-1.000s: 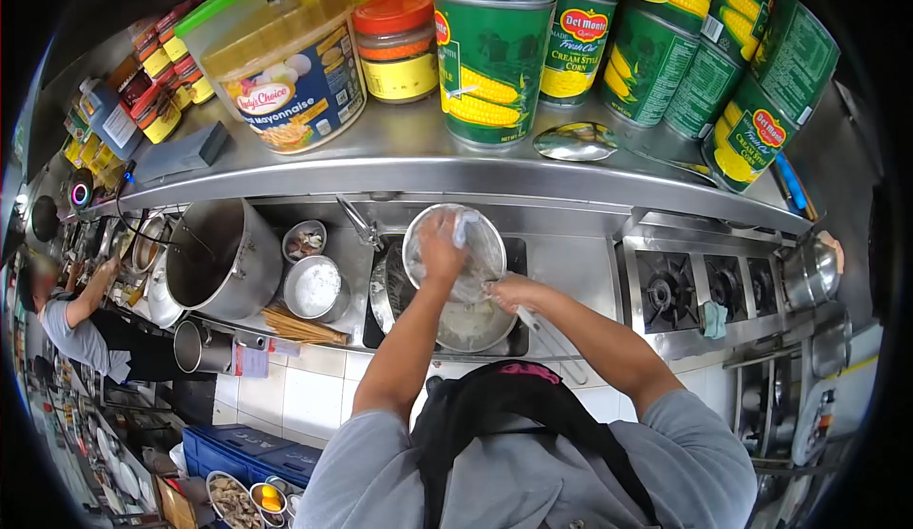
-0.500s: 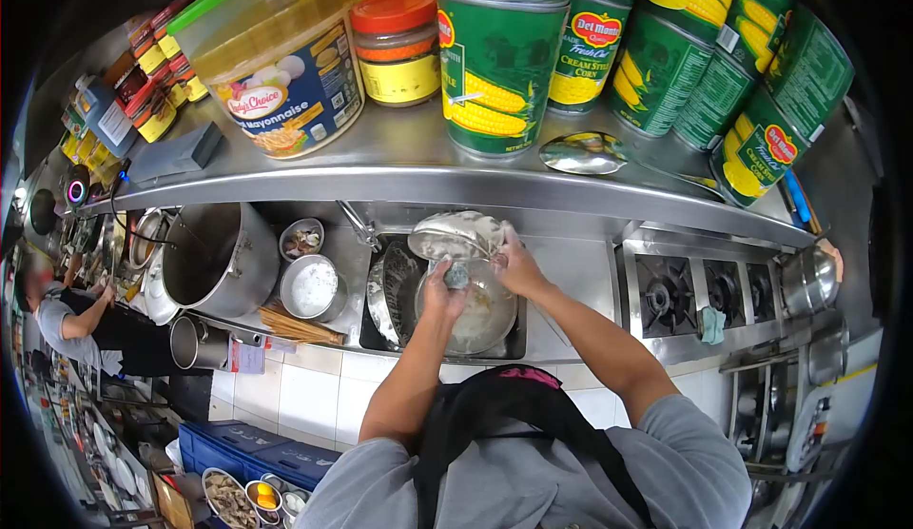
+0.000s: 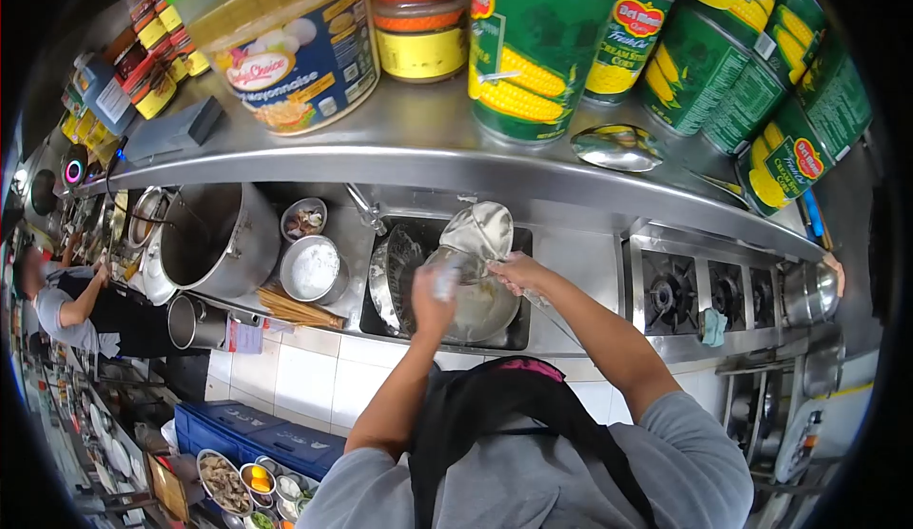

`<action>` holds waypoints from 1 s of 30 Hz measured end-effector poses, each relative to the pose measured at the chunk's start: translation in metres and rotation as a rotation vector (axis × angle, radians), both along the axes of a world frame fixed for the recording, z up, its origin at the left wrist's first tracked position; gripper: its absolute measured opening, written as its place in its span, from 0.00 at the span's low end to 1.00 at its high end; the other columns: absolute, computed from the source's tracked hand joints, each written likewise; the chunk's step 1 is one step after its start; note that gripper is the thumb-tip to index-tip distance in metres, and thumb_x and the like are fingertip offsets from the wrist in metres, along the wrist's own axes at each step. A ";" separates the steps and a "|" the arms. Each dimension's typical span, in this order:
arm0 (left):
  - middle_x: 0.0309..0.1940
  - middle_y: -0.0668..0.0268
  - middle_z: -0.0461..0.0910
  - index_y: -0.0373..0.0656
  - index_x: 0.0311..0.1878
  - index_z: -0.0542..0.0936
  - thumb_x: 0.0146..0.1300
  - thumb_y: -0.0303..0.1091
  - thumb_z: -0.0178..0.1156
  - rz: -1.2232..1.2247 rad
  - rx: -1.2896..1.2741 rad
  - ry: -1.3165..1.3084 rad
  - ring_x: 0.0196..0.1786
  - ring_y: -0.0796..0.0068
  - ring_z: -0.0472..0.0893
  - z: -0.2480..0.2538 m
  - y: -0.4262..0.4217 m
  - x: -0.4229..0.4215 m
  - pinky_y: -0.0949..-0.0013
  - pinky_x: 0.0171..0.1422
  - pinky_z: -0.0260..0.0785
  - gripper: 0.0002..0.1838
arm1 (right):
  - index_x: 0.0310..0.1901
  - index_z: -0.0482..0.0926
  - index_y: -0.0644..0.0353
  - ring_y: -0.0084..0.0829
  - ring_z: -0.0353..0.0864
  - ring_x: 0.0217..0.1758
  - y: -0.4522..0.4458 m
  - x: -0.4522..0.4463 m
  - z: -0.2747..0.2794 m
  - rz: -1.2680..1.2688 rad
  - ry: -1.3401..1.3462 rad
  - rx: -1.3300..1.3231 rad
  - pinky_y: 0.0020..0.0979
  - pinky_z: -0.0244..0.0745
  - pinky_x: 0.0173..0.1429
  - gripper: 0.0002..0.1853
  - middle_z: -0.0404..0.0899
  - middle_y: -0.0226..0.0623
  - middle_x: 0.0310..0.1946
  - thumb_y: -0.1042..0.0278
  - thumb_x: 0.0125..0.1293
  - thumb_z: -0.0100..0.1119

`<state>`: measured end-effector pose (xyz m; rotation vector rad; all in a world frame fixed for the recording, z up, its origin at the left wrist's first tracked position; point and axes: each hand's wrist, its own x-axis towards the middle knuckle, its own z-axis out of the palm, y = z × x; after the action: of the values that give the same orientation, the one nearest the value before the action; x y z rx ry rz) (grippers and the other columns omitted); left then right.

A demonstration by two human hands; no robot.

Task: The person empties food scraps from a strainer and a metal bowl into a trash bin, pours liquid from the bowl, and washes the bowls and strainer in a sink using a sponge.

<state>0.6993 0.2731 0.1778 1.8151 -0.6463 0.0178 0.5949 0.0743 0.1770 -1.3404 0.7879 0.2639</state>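
A round, long-handled metal utensil (image 3: 480,228), coated with suds, is tilted up over the sink (image 3: 522,324); whether its head is solid or mesh I cannot tell. My right hand (image 3: 516,273) grips it near where the handle joins the head, and the thin handle runs down to the right past my forearm. Closed around a pale greyish scrubbing pad (image 3: 444,284), my left hand (image 3: 431,301) is motion-blurred just below and left of the head. Under both hands lies a large metal bowl (image 3: 490,315) with cloudy liquid. Another soapy pan (image 3: 380,286) leans at the sink's left.
A faucet (image 3: 366,210) rises behind the sink. Left of it stand a big pot (image 3: 214,244) and a container of white powder (image 3: 312,270). Gas burners (image 3: 670,291) are at right. Overhead, a shelf (image 3: 428,167) carries corn cans (image 3: 537,63). A person (image 3: 71,305) works at far left.
My left hand has drawn back left from the utensil with the pad. The utensil's head has turned more upright and shifted right; my right hand has slid lower. The view has shifted slightly.
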 end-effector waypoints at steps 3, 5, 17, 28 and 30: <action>0.46 0.50 0.78 0.42 0.53 0.81 0.50 0.20 0.60 -0.265 0.173 -0.409 0.51 0.45 0.78 0.002 0.001 -0.009 0.59 0.55 0.71 0.24 | 0.32 0.71 0.54 0.18 0.58 0.13 0.022 -0.001 0.023 -0.030 -0.014 0.027 0.24 0.53 0.16 0.15 0.64 0.23 0.17 0.55 0.72 0.58; 0.47 0.50 0.76 0.41 0.55 0.79 0.50 0.21 0.61 -0.313 0.082 -0.214 0.52 0.47 0.76 -0.055 -0.003 0.057 0.58 0.58 0.69 0.24 | 0.31 0.70 0.54 0.16 0.56 0.13 0.022 -0.001 0.039 -0.051 -0.048 0.067 0.24 0.51 0.15 0.15 0.62 0.22 0.17 0.55 0.72 0.58; 0.50 0.53 0.75 0.39 0.50 0.78 0.57 0.23 0.62 -0.065 -0.133 -0.343 0.56 0.51 0.74 -0.029 -0.053 0.047 0.54 0.64 0.65 0.16 | 0.51 0.76 0.79 0.53 0.76 0.60 0.029 -0.008 0.055 0.622 0.010 -0.651 0.41 0.69 0.64 0.36 0.77 0.65 0.52 0.42 0.66 0.59; 0.54 0.60 0.79 0.51 0.51 0.83 0.52 0.25 0.63 -0.287 -0.177 -0.489 0.61 0.52 0.74 0.005 -0.068 0.043 0.52 0.66 0.64 0.21 | 0.34 0.81 0.70 0.54 0.79 0.31 0.024 -0.018 0.011 0.640 -0.146 -0.931 0.49 0.73 0.42 0.29 0.79 0.58 0.25 0.43 0.67 0.58; 0.53 0.56 0.78 0.42 0.54 0.79 0.52 0.24 0.60 -0.107 -0.120 -0.095 0.60 0.47 0.73 -0.013 -0.071 0.057 0.51 0.67 0.62 0.22 | 0.31 0.79 0.68 0.44 0.77 0.22 0.028 -0.020 0.006 0.560 -0.216 -0.917 0.45 0.74 0.35 0.23 0.78 0.47 0.19 0.49 0.67 0.61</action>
<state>0.7562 0.2017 0.1648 1.6700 -0.7928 0.0695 0.5752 0.1023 0.1835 -2.4119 0.3160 0.1887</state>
